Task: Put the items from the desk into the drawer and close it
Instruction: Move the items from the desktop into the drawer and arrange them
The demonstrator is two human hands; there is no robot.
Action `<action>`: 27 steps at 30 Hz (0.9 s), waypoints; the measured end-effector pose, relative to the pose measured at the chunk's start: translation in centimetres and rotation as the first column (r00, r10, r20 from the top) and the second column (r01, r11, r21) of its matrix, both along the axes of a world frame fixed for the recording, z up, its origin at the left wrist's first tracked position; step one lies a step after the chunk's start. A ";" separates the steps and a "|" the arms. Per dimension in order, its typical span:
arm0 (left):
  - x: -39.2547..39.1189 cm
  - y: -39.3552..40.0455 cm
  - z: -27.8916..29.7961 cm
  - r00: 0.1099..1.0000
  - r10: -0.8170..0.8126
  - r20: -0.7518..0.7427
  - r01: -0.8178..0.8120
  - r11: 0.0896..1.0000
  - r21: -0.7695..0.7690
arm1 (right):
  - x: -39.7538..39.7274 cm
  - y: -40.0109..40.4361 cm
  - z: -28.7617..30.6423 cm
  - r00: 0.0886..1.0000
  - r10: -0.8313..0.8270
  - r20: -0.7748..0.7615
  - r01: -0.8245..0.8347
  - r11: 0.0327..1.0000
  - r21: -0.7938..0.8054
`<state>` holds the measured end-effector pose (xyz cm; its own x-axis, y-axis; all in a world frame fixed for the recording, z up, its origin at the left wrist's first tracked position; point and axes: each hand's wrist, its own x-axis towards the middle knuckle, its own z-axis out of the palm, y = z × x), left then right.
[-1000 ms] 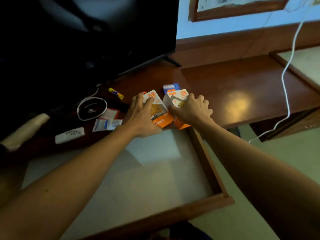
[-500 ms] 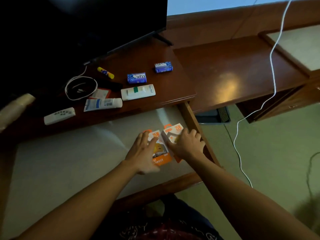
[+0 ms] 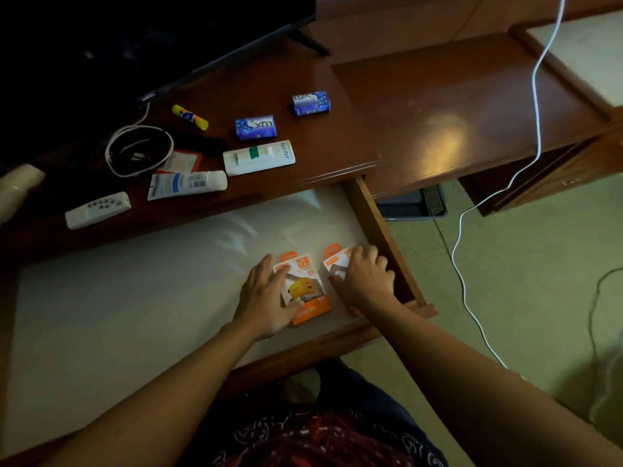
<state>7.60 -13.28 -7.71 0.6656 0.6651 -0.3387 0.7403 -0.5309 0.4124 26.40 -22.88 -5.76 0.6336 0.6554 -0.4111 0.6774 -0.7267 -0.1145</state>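
The wide drawer [image 3: 374, 227] stands pulled out below the desk, its pale lining bare on the left. Two orange-and-white charger boxes lie side by side in its front right corner. My left hand [image 3: 266, 294] grips the left charger box [image 3: 305, 284] along its left edge. My right hand [image 3: 365, 276] covers most of the right charger box [image 3: 337, 261]. On the desk top [image 3: 340, 143] remain two blue soap boxes [image 3: 255, 127] [image 3: 310, 102], a white toothpaste box [image 3: 259, 157], a white tube [image 3: 187, 184], a yellow stick [image 3: 189, 116], a coiled cable [image 3: 139, 150] and a white remote [image 3: 97, 210].
A dark TV [image 3: 135, 38] stands at the back left of the desk. A white cable [image 3: 537, 129] hangs from the upper right across the lower side desk [image 3: 472, 106] to the floor. A dark tray [image 3: 413, 203] lies on the floor under the desk.
Both hands carried the two charger boxes from the desk's front edge down into the drawer and set them in its front right corner. My view tilted downward.
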 end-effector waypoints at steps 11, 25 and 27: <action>1.7 -0.3 0.7 0.984 0.175 0.035 -0.162 0.958 -0.238 | 1.7 0.1 -0.3 0.923 0.380 0.060 -0.377 0.925 -0.045; 3.5 -2.7 0.1 0.981 0.159 0.108 -0.128 0.960 -0.251 | 3.5 -0.9 1.1 0.921 0.390 -0.002 -0.387 0.914 -0.123; 4.1 -2.9 0.1 0.982 0.152 0.114 -0.119 0.960 -0.252 | 3.4 -0.8 1.2 0.920 0.392 0.003 -0.388 0.912 -0.133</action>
<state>11.67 -16.22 -7.61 0.6242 0.6608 -0.4167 0.7291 -0.3012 0.6145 29.84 -23.70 -4.54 0.3511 0.7965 -0.4923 0.9115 -0.4110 -0.0149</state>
